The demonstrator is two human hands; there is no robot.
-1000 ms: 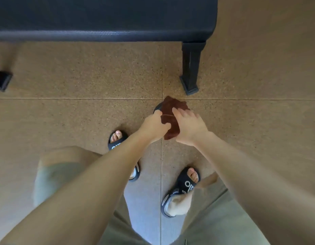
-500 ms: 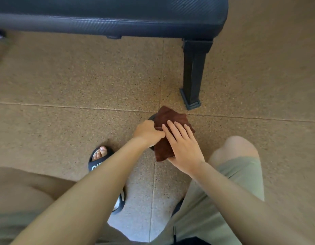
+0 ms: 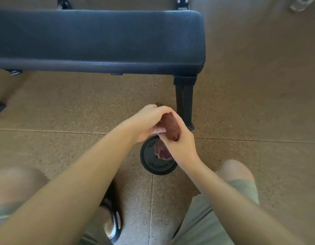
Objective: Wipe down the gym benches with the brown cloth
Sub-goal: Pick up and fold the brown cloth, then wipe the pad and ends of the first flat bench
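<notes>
Brown cloth (image 3: 171, 129) bunched in front of the black padded bench (image 3: 100, 41), near its leg (image 3: 184, 101), left hand (image 3: 148, 122) and right hand (image 3: 179, 144) both gripping it, fingers curled round it, above a round black weight plate (image 3: 153, 165) on the floor

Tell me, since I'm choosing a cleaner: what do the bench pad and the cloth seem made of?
Bench pad: probably black vinyl or similar synthetic upholstery, with a fine woven-look texture and a seam along its edge. Brown cloth: soft, fuzzy fabric, maybe microfiber or terry, bunched between the left hand and right hand.
</notes>
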